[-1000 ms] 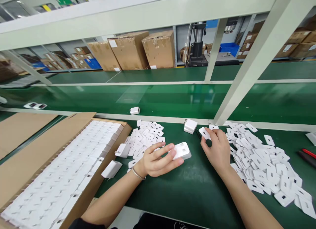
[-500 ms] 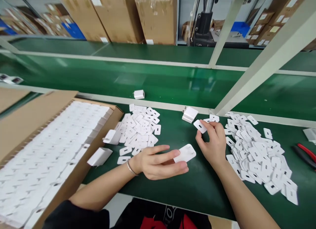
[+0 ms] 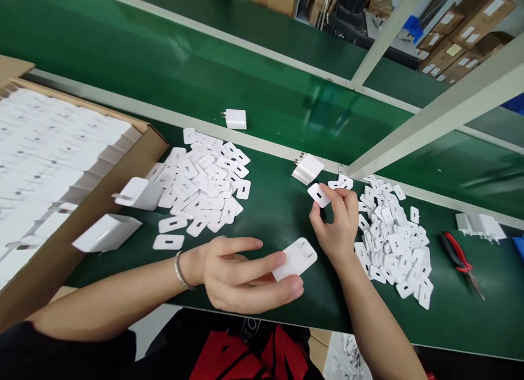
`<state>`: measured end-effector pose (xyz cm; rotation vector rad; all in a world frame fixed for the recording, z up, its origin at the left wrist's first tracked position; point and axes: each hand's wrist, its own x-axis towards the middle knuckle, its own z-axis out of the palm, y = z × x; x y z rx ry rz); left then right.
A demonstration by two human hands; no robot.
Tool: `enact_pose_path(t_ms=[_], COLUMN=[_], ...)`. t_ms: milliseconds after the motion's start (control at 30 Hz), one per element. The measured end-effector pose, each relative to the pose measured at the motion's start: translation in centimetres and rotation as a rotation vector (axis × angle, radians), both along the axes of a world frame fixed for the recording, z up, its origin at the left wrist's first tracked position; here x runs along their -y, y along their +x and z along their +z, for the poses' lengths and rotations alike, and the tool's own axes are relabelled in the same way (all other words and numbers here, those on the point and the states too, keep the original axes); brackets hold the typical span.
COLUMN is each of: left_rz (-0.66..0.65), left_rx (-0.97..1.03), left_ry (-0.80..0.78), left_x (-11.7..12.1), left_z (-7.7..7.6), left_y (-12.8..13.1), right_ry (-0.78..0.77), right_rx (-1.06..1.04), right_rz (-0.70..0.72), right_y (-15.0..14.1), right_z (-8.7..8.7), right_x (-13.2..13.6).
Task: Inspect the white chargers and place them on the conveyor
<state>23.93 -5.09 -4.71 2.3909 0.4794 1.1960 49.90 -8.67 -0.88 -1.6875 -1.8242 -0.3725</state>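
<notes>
Between its fingers my left hand (image 3: 245, 273) grips a white charger adapter (image 3: 295, 258), its end with two flat prongs turned up toward me. My right hand (image 3: 338, 219) pinches a small white face plate (image 3: 319, 195) with a dark slot, between thumb and fingertips. The plate is apart from the adapter. Just beyond my right hand, another white charger (image 3: 308, 168) leans by the ledge. A heap of white plates (image 3: 393, 238) lies right of my right hand. A second heap of plates (image 3: 208, 183) spreads beyond my left hand.
A cardboard box (image 3: 135, 150) with rows of white chargers stands at left; two loose chargers (image 3: 108, 232) lie beside it. One charger (image 3: 235, 119) rests on the ledge. Red-handled pliers (image 3: 458, 254) and white adapters (image 3: 480, 225) lie at right. A pale post (image 3: 434, 101) slants over the bench.
The view has turned down and to the right, bringing the whole pliers into sight. Both hands keep their hold on the charger adapter and the face plate.
</notes>
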Motion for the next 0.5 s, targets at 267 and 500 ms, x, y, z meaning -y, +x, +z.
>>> enact_pose_path(t_ms=[267, 500], left_rz=[-0.139, -0.209], left_rx=[0.166, 0.038], left_ry=[0.274, 0.289], left_x=[-0.6, -1.2], left_z=[1.7, 3.0], left_y=[0.9, 1.0], right_ry=[0.013, 0.001], right_rx=[0.011, 0.003], right_rz=[0.044, 0.040], right_y=[-0.2, -0.1], right_z=[0.1, -0.2], right_x=[-0.1, -0.3])
